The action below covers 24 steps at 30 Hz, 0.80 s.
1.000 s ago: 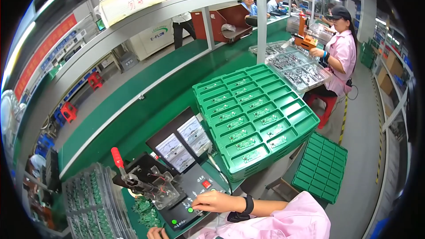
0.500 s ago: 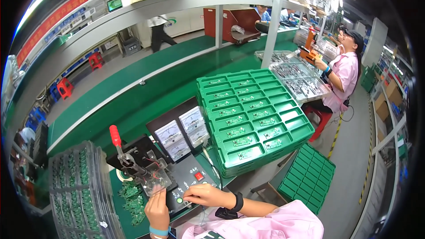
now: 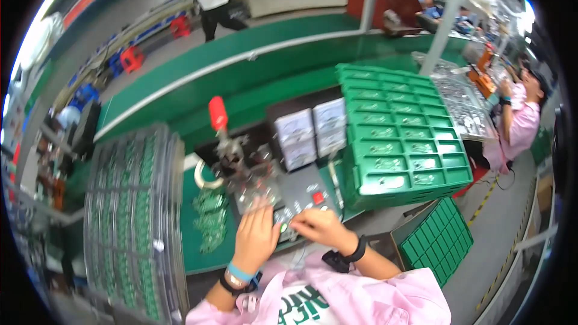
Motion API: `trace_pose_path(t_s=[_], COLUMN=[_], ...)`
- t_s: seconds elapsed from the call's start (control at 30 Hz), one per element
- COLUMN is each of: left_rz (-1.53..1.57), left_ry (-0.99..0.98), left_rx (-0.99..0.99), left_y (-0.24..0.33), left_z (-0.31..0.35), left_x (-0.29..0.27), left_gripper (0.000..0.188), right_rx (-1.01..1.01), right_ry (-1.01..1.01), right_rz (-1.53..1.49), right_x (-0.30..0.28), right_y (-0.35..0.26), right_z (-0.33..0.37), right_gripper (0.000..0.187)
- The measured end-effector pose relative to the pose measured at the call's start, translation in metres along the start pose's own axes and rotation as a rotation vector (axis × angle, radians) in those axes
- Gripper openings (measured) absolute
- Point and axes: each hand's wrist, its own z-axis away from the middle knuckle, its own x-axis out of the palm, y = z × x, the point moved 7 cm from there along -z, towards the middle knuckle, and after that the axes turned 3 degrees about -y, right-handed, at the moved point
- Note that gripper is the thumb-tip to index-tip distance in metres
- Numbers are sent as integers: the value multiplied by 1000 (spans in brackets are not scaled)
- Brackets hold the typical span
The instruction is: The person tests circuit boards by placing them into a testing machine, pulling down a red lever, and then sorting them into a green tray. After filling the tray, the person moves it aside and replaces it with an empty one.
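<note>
My left hand (image 3: 256, 235) reaches over the near edge of a test fixture, its fingers stretched out on or just above a clear plate (image 3: 260, 188). A toggle clamp with a red handle (image 3: 217, 113) stands upright behind that plate. My right hand (image 3: 322, 226) is at the dark control box (image 3: 299, 188), fingers bent together close to a lit green button (image 3: 284, 227). Whether its fingertips hold anything is hidden. Left of the fixture lies a pile of small green circuit boards (image 3: 211, 219). Analog panel meters (image 3: 296, 138) stand behind the box.
Stacked green trays (image 3: 391, 195) with boards in their compartments rise on the right. A lower green tray (image 3: 439, 241) sits beyond the bench edge. Clear trays of boards (image 3: 129, 204) stand at left, near a tape roll (image 3: 208, 174). A co-worker in pink (image 3: 521, 117) works at far right.
My view has shifted, so the bench appears farther right and higher. My left hand stays at the fixture, its thumb now showing apart; my right hand remains by the green button.
</note>
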Motion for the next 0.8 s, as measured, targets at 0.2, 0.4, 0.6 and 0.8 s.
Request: trace_pose_path(t_s=[0.2, 0.4, 0.6, 0.8], left_rz=[-14, 52, -4, 60], left_ry=[-27, -10, -34, 137], left_rx=[-13, -11, 28, 301], left_y=[2, 1, 13, 7], left_z=[-4, -1, 13, 64], left_x=[8, 3, -2, -4], left_gripper=[56, 70, 64, 34], right_rx=[206, -225, -306, -565], right_ry=[-1, 64, 245, -120], right_rz=[-201, 2, 236, -397], right_x=[-15, -47, -42, -13], right_y=[-3, -82, -100, -87], right_z=[-14, -90, -180, -114], right_gripper=[9, 12, 34, 60])
